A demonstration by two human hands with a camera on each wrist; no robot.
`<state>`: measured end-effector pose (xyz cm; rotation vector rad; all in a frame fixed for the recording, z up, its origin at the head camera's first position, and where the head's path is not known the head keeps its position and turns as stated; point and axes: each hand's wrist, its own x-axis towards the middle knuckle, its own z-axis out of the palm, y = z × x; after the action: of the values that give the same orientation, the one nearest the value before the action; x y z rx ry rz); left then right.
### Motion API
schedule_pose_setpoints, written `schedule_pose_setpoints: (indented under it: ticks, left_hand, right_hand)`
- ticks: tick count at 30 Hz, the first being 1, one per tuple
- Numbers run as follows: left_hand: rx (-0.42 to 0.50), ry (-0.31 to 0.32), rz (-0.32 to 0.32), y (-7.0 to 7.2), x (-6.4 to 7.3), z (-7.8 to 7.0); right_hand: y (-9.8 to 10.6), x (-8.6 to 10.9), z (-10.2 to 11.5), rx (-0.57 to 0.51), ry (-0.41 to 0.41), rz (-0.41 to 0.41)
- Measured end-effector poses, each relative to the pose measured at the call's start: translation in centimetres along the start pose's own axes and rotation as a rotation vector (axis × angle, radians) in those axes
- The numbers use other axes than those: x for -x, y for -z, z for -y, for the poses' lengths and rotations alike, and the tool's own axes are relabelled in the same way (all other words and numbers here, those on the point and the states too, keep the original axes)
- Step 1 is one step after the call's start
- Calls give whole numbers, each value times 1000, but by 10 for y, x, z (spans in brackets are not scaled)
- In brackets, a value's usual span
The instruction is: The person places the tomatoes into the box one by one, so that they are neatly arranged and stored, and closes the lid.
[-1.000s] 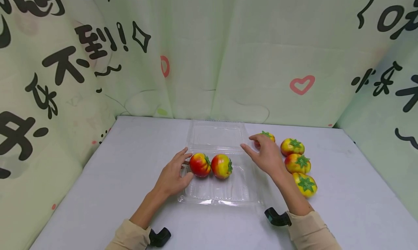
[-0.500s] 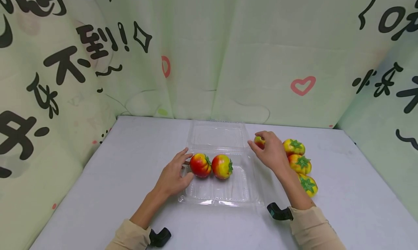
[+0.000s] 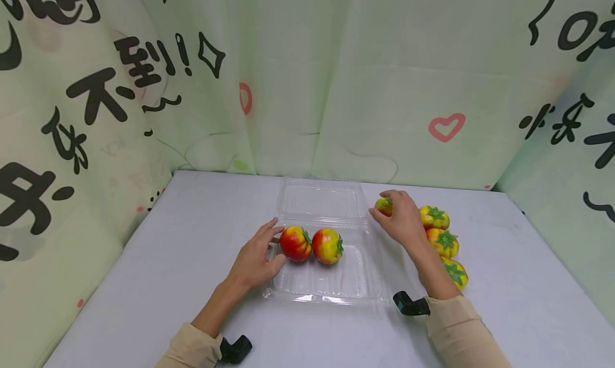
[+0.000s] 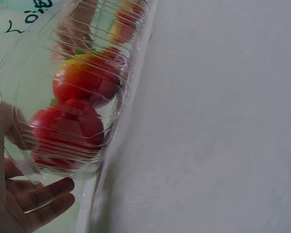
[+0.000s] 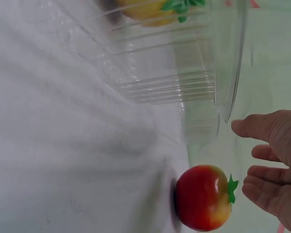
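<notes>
An open clear plastic clamshell box (image 3: 331, 282) lies on the table, its lid (image 3: 319, 200) folded back. Two red-and-yellow tomatoes (image 3: 295, 243) with green calyxes sit side by side in its left part. My left hand (image 3: 254, 257) rests at the box's left rim with fingers spread. In the left wrist view, several fingers (image 4: 43, 196) extend outside the plastic wall. Right of the lid, my right hand (image 3: 401, 218) hovers around another tomato (image 3: 384, 206). The right wrist view shows this tomato (image 5: 203, 198) on the table, apart from the relaxed fingers (image 5: 266, 191).
Several more tomatoes (image 3: 442, 242) stand in a row to the right, partly behind my right forearm. A printed pale green curtain (image 3: 384, 90) encloses the white table (image 3: 192, 224) at the back and sides.
My right hand has moved a little right and away from me, so the far tomato now shows between thumb and fingers. The left hand and the box stay put.
</notes>
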<state>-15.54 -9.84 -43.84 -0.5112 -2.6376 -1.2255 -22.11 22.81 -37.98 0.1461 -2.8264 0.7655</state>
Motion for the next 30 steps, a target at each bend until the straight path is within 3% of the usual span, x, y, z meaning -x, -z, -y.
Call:
schedule_pose_setpoints:
  ticks: [22, 30]
  left_hand:
    - [-4, -7, -3, 0, 1, 0]
    - [6, 1, -3, 0, 0, 0]
  right_hand:
    - [-6, -15, -19, -1, -89, 76]
    - [-7, -19, -25, 59, -78, 63]
